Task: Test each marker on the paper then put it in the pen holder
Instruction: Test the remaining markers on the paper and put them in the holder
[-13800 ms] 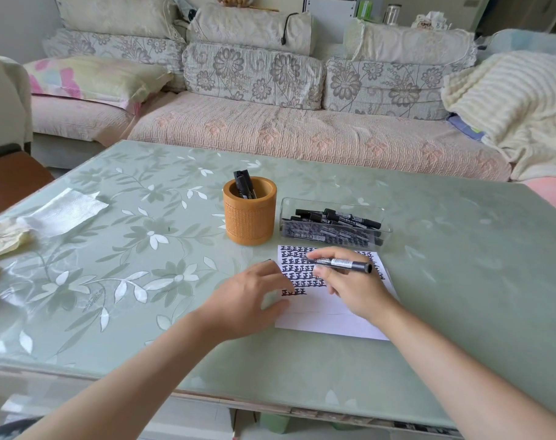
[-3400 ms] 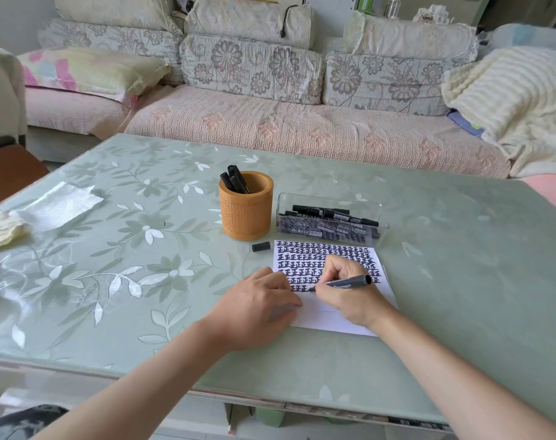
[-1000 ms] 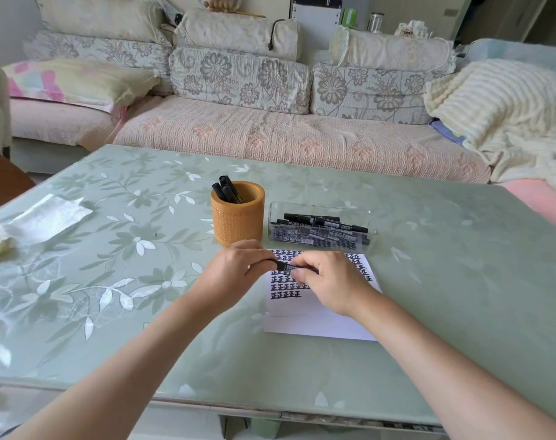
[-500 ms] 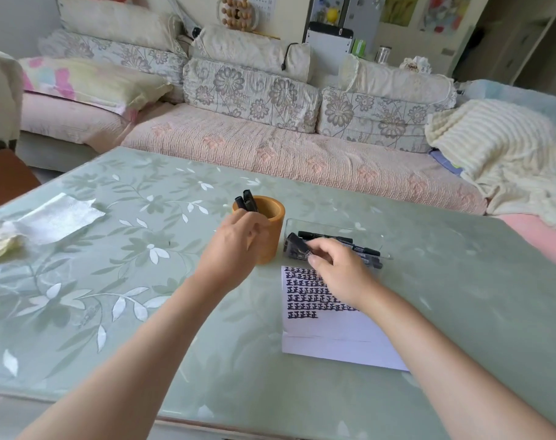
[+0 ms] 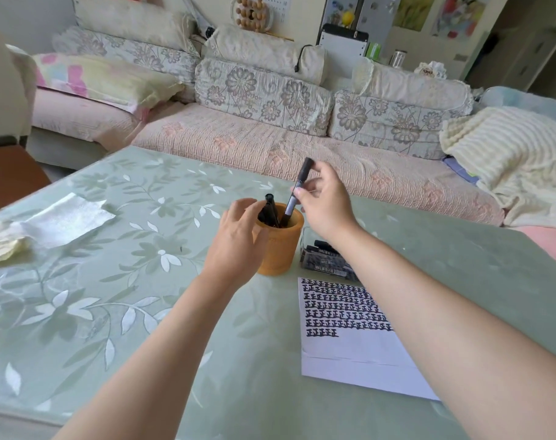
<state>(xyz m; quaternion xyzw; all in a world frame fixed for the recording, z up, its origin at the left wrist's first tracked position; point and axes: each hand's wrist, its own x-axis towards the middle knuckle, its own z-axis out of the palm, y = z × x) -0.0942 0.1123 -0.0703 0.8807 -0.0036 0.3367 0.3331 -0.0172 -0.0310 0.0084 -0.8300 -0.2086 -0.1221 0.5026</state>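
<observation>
A green floral counter (image 5: 111,281) carries a marked white paper (image 5: 359,354) at near right and an orange pen holder (image 5: 280,249) just beyond it. The left hand (image 5: 235,239) curls around the holder's left side; the right hand (image 5: 326,206) pinches a tilted black marker (image 5: 297,188), its lower end inside the holder.

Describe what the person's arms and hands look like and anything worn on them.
The left forearm and right forearm are bare in view: no sleeves, watch or bracelet. The left hand and right hand wear no gloves or visible rings.
</observation>
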